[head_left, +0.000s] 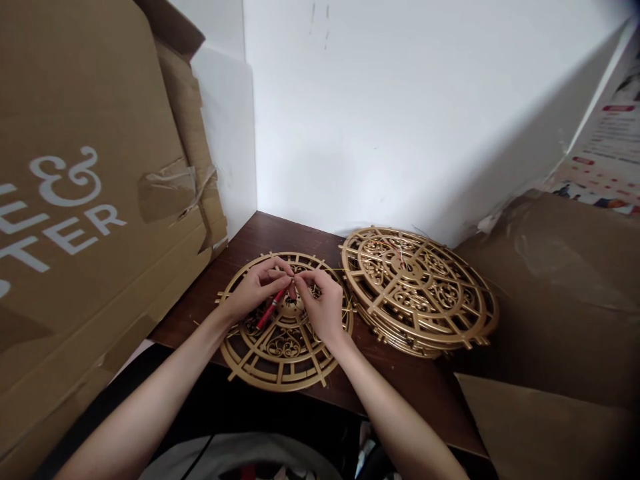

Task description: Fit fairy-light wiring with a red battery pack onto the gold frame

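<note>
My left hand [261,288] and my right hand [323,303] meet fingertip to fingertip over a gold openwork disc [280,380]. Both are closed in a pinch. What sits between the fingertips is too small to make out. A slim red pen-like tool [271,311] slants down from under my left fingers; whether that hand grips it I cannot tell. Thin yellow wire [347,305] shows at the disc's right side, beside my right hand. The disc lies flat on the dark brown table [220,270], its centre partly covered by my hands.
To the right stands a stack of similar gold discs [425,293], with thin wires [404,259] at the top one's centre. A large printed cardboard box [100,200] rises on the left. More cardboard [560,287] is on the right. A white wall [375,120] closes off the back.
</note>
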### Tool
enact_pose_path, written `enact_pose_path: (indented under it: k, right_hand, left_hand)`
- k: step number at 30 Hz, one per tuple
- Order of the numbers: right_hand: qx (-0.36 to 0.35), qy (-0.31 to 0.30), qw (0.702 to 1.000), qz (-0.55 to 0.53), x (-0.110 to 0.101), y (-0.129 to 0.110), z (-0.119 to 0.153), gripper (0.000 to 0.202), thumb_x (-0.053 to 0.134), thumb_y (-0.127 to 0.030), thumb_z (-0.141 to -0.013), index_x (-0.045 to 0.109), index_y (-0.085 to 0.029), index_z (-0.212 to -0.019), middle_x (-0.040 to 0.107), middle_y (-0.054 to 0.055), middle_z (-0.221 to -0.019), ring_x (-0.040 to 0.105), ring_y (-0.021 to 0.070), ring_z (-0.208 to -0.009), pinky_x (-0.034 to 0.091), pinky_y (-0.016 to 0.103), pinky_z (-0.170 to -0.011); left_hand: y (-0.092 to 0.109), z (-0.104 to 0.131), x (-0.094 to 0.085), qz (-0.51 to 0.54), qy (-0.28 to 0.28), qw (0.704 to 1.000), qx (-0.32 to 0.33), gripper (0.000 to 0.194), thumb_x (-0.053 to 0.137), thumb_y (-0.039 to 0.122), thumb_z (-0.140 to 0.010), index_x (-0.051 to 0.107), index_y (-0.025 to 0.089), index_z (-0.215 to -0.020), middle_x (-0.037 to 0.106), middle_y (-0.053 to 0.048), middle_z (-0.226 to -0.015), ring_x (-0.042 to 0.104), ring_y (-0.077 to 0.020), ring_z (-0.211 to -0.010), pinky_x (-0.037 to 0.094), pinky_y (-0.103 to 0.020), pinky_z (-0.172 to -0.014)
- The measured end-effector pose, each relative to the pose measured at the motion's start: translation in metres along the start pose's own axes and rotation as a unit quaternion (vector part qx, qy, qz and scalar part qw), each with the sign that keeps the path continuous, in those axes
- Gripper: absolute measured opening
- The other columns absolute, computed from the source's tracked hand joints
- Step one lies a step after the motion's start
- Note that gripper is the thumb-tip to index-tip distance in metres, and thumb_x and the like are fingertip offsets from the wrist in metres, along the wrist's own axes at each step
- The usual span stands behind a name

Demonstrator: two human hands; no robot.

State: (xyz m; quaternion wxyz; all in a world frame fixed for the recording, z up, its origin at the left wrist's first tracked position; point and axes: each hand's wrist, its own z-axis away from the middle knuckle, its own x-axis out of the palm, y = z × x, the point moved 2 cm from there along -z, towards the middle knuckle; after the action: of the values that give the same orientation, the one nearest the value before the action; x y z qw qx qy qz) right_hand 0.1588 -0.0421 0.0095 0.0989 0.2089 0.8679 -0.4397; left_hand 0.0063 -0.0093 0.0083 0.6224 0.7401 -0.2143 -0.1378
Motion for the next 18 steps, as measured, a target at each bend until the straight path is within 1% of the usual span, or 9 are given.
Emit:
enact_pose_path:
  k: [5,7,13,18]
  right_hand:
    - [0.002,-0.005,1.000,0.001,0.0017,0.0007,-0.0003,0.011,0.058,-0.024,-0.089,0.069,-0.020,-0.089,0.068,0.002,-0.079,0.062,0.0163,-0.076,0.048,0.029,-0.075]
    - [0.001,-0.011,1.000,-0.001,0.0016,0.0010,-0.0001,0.011,0.058,-0.024,-0.089,0.069,-0.020,-0.090,0.068,0.002,-0.079,0.062,0.0165,-0.077,0.048,0.029,-0.075]
    - [0.018,-0.003,1.000,-0.014,0.0002,0.0026,-0.0004,0.011,0.058,-0.022,-0.088,0.068,-0.018,-0.087,0.067,0.003,-0.079,0.061,0.0156,-0.075,0.048,0.028,-0.073]
    - [0.018,0.005,1.000,-0.005,-0.0005,0.0035,-0.0014,0.013,0.058,-0.024,-0.088,0.069,-0.019,-0.084,0.068,0.003,-0.078,0.060,0.0153,-0.072,0.047,0.028,-0.069]
  left_hand:
    - [0.0005,-0.0004,-0.0006,0.000,0.007,1.000,-0.011,0.024,0.067,0.035,-0.082,0.054,0.017,-0.091,0.068,0.000,-0.070,0.061,-0.0117,-0.059,0.044,-0.020,-0.055]
    - [0.0004,-0.0008,-0.0010,0.001,0.008,1.000,-0.008,0.023,0.067,0.034,-0.082,0.054,0.017,-0.091,0.068,0.000,-0.070,0.061,-0.0113,-0.059,0.044,-0.020,-0.055]
    - [-0.0005,-0.0011,-0.0008,0.002,0.004,1.000,-0.008,0.024,0.065,0.034,-0.083,0.055,0.017,-0.095,0.068,-0.001,-0.071,0.061,-0.0121,-0.061,0.046,-0.021,-0.056]
    - [-0.0002,-0.0002,-0.0002,-0.006,0.005,1.000,0.001,0.026,0.064,0.033,-0.084,0.054,0.017,-0.102,0.068,-0.001,-0.069,0.060,-0.0115,-0.059,0.045,-0.020,-0.056]
